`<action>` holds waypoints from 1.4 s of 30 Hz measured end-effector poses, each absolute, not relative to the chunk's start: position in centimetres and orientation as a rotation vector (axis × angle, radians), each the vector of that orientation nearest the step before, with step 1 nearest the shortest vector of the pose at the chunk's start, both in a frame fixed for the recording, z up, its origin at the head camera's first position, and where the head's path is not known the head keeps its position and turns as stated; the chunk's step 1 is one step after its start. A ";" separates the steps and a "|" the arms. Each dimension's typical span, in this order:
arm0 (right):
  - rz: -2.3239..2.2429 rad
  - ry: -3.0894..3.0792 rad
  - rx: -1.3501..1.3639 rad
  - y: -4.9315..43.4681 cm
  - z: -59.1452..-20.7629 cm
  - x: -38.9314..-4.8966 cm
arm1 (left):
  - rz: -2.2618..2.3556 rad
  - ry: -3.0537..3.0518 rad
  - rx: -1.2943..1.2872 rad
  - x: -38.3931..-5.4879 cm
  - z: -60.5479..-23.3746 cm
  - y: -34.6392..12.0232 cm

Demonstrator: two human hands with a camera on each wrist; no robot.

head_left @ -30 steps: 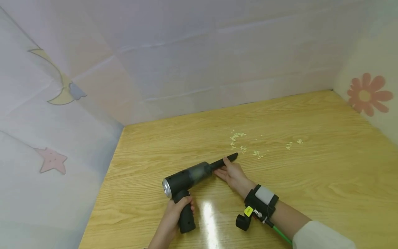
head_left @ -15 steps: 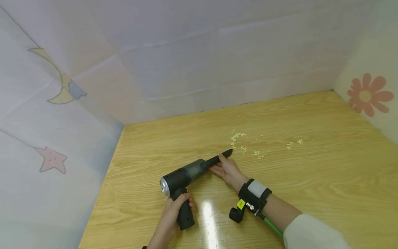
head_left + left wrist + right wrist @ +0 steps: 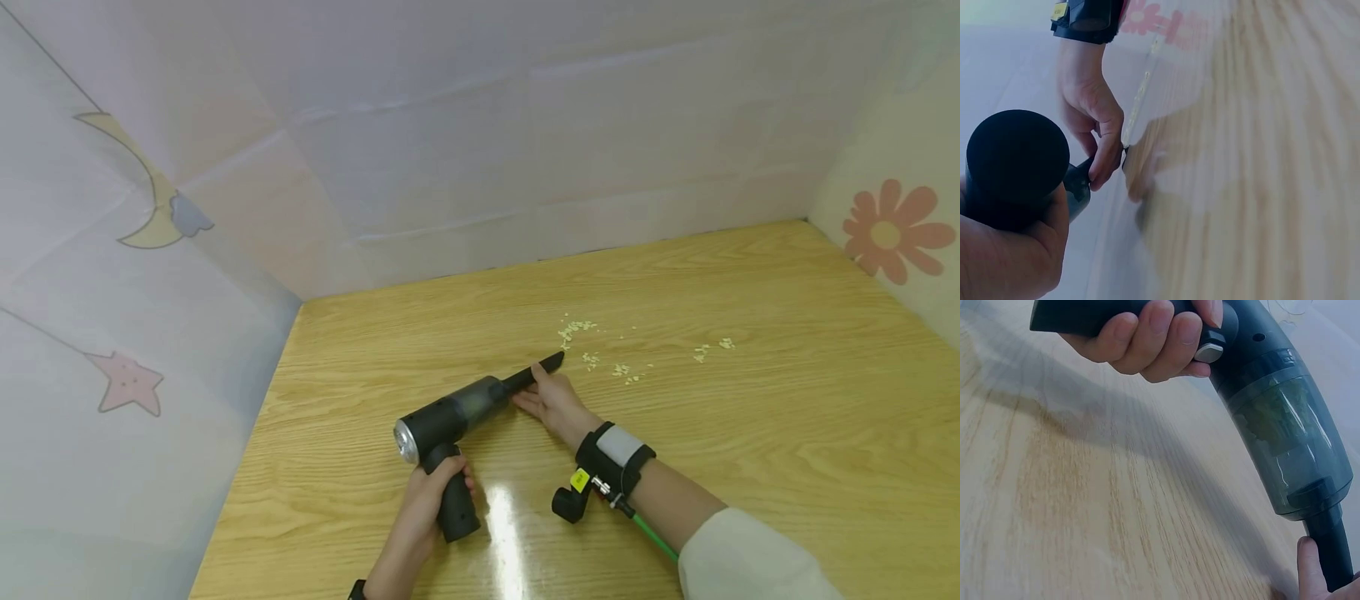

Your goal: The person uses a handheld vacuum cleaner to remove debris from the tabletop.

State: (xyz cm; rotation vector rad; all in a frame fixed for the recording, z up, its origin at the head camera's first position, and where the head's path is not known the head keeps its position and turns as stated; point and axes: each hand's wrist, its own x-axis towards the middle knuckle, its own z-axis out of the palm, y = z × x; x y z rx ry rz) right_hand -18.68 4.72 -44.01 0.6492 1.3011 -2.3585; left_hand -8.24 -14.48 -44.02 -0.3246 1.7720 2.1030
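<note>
A black handheld vacuum cleaner (image 3: 431, 427) with a smoky clear dust cup slants over the table in the head view. My left hand (image 3: 426, 500) grips its handle; in the right wrist view, curled fingers (image 3: 1154, 328) wrap the handle beside a silver button (image 3: 1209, 352). My right hand (image 3: 558, 407) holds the narrow black nozzle (image 3: 551, 362), thumb on top and fingers beneath. The nozzle tip is right at the near edge of a patch of pale flakes (image 3: 566, 335). Some greenish-yellow matter (image 3: 1279, 415) shows inside the cup.
More pale flakes (image 3: 622, 371) lie to the right of the nozzle, with a smaller cluster (image 3: 701, 352) farther right. Printed cloth walls (image 3: 450, 167) border the wooden table (image 3: 360, 367) at the back and sides. A green cable (image 3: 655, 537) runs from my right wrist strap.
Both hands have shifted the vacuum cleaner slightly left and away from me, then a little back right. The nozzle tip now stands closer to the left flake patch. The flakes look the same.
</note>
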 end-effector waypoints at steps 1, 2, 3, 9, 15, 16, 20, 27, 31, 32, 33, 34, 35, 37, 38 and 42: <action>-2.358 1.298 0.648 4.7 -44.0 -18.7 | 2.106 1.773 -0.326 -8.3 -44.0 -14.4; -2.357 1.295 0.647 4.8 -44.0 -18.8 | 2.108 1.775 -0.330 -8.3 -44.1 -14.4; -2.358 1.292 0.644 4.8 -43.9 -18.9 | 2.110 1.779 -0.330 -8.3 -44.1 -14.3; -2.368 1.279 0.627 5.1 -44.0 -19.5 | 2.127 1.787 -0.327 -8.7 -43.9 -13.7; -2.361 1.277 0.624 5.5 -44.3 -20.3 | 2.122 1.810 -0.334 -9.1 -43.9 -13.1; -2.362 1.276 0.624 5.5 -44.3 -20.4 | 2.122 1.812 -0.338 -9.1 -43.9 -13.0; -2.360 1.288 0.647 5.7 -44.4 -20.9 | 2.128 1.816 -0.351 -9.4 -43.9 -12.5; -2.349 1.343 0.637 5.8 -44.5 -21.4 | 2.164 1.801 -0.372 -9.6 -43.9 -11.7; -2.339 1.360 0.633 5.8 -44.4 -21.5 | 2.174 1.798 -0.389 -9.5 -43.8 -11.4; -2.338 1.363 0.632 5.9 -44.4 -21.5 | 2.178 1.792 -0.393 -9.5 -43.8 -11.3; -2.336 1.368 0.631 5.9 -44.4 -21.5 | 2.183 1.788 -0.394 -9.5 -43.8 -11.3; -2.333 1.374 0.630 6.0 -44.4 -21.5 | 2.189 1.784 -0.394 -9.5 -43.8 -11.2; -2.331 1.380 0.630 6.0 -44.4 -21.6 | 2.194 1.779 -0.396 -9.5 -43.8 -11.1; -2.324 1.397 0.632 6.0 -44.5 -21.6 | 2.204 1.771 -0.394 -9.5 -43.9 -10.9; -2.322 1.403 0.635 6.1 -44.5 -21.7 | 2.206 1.771 -0.396 -9.6 -43.9 -10.8; -2.324 1.417 0.636 6.1 -44.6 -21.9 | 2.208 1.776 -0.404 -9.7 -44.0 -10.7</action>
